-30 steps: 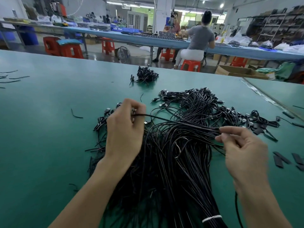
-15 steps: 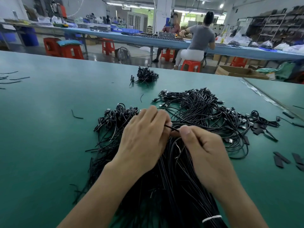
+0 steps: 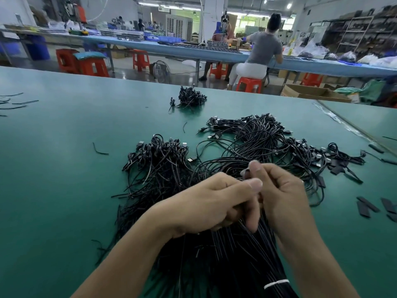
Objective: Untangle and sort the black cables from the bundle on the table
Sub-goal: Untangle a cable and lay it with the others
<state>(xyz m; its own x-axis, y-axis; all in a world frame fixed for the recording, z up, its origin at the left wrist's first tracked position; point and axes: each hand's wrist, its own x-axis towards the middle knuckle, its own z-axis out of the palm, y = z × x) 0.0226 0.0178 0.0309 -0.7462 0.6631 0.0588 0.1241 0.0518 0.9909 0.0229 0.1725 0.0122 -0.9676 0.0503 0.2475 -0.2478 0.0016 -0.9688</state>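
Left hand (image 3: 206,203): fingers curled under the palm, out of my sight; I could not tell what they held.
Right hand (image 3: 281,196): thumb and forefinger pinched a dark strand (image 3: 247,172), too small for me to tell plug from wire.
Cable bundle (image 3: 225,254): near end ran off the bottom edge, past the white tie (image 3: 276,283); its middle sat hidden beneath both hands.
Forearms: cut off by the bottom edge.
Plugs (image 3: 212,121): type too small to make out.
Black strips (image 3: 365,206): some clipped by the right edge.
Stray wires (image 3: 15,103): ran off the left edge.
Far shelves (image 3: 354,33): contents blurred; I noted nothing certain.
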